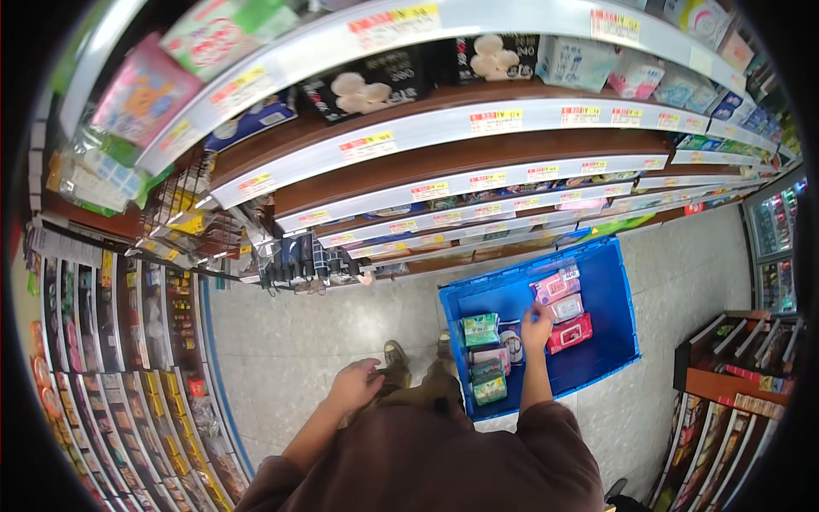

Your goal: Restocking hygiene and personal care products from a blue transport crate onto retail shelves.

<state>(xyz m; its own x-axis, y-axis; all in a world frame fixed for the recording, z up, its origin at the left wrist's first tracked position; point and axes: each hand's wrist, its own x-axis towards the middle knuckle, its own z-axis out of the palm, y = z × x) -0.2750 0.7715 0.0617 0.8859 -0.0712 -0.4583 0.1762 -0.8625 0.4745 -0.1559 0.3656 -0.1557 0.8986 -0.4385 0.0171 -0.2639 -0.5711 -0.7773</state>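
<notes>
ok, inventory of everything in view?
Bin: 1, blue, right of shoes
Pink pack: at least 1, pink, bin's right half
White pack: 1, whitish, below pink
Red pack: 1, red, below white
Mixed packs: several, green/pink/dark, bin's left half
Front shelving: 1, brown/white, top
Side shelving: several, multicoloured, left
Price labels: many, red/yellow/white, shelf edges
Cooler: 1, dark, far right
Floor: grey, middle
Shoes: 2, brownish, bottom centre
Sleeves: 2, brown, bottom
Left grip: 1, bare, near left shoe
Right grip: 1, bare, over bin
</notes>
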